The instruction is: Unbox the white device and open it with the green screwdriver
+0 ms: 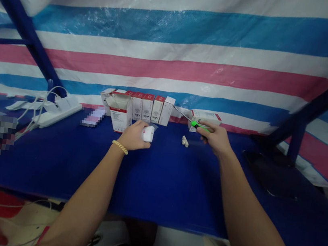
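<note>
Left hand [134, 136] is wrapped round a white plug [148, 134] on the counter [159, 179]; right hand [215, 138] grips a green screwdriver [189, 120] near the boxes [141, 107].

A row of red-and-white cartons [146, 107] is stood against the striped tarpaulin [175, 39]; a white power strip [58, 112] is laid on the blue table [159, 179].

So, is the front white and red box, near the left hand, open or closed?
Open: the front box has its top flaps lifted up, unlike the closed boxes in the row behind it.
</note>
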